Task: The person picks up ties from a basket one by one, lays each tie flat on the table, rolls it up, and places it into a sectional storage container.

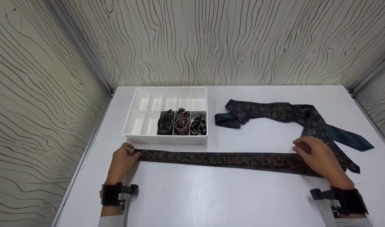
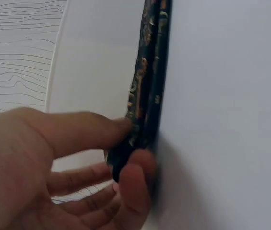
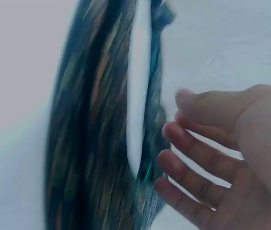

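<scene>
A long dark patterned necktie (image 1: 217,160), folded lengthwise, stretches across the white table below the organizer box. Its left end is pinched between thumb and fingers of my left hand (image 1: 124,159); the left wrist view shows the folded end of the tie (image 2: 145,81) in that grip. Over the wider right part of the tie hovers my right hand (image 1: 320,159), its fingers loosely bent and holding nothing. In the right wrist view the right hand (image 3: 212,148) appears beside the blurred cloth, its fingertips near the edge. Whether they touch it, I cannot tell.
Behind the tie stands a white compartment box (image 1: 165,139). Three rolled ties fill front compartments: a dark one (image 1: 166,123), a reddish one (image 1: 182,122) and a black-and-white one (image 1: 198,126). Another dark green patterned tie (image 1: 274,112) lies loosely bent at the back right.
</scene>
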### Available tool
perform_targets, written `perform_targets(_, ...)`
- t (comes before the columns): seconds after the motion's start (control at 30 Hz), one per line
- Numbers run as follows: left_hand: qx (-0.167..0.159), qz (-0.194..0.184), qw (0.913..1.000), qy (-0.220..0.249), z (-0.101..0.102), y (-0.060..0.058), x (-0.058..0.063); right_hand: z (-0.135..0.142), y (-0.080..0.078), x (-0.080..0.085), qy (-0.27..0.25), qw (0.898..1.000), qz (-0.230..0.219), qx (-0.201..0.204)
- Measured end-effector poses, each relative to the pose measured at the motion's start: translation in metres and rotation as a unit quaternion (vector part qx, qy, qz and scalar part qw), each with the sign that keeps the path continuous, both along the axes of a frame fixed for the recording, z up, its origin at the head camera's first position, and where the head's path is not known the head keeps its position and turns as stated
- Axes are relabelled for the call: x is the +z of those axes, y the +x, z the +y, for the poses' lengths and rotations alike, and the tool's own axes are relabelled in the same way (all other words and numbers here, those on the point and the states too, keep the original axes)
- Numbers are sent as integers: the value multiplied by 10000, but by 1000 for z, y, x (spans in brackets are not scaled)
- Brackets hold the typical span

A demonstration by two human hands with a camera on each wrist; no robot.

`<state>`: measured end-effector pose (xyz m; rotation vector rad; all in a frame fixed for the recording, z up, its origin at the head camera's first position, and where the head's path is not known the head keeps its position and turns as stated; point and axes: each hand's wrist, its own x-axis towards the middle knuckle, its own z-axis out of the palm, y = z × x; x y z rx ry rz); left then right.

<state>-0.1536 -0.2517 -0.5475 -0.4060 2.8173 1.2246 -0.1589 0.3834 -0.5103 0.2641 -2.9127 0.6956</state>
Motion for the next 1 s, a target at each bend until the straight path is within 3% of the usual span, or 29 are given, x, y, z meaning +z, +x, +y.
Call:
perform_targets(0.17,190,41,9998,47,8,-3,2,-50,-11,8,-450,9954,577,616)
perform_targets(0.27,298,227,9993,-13,14,-4,2,-79,-19,8,-628,9913,597,989)
perform_targets(0.33,305,391,9987,-77,20,-5,2,-96,-22,6,-662,9902,326,1183)
perform_targets(0.43,187,579,9981,-123,28,-5,2,-118,-25,-1,-598,9869,-432,1434)
perform_targets(0.6,-133,784,9965,-271,40,-5,5,-134,-26,-18,-455,9734,-1401,1755)
perform_targets(0.73,-238,795,9959,-358,43,-3,4,-135,-24,-26,-536,9701,-1554,1787)
perform_targets(0.93,8,219,9988,-446,49,0,5,-136,-22,-30,-597,9709,-1618,1664)
perform_targets(1.0,11,234,9990,-387,54,-1,4,-136,-22,-30,-608,9716,-1596,1638)
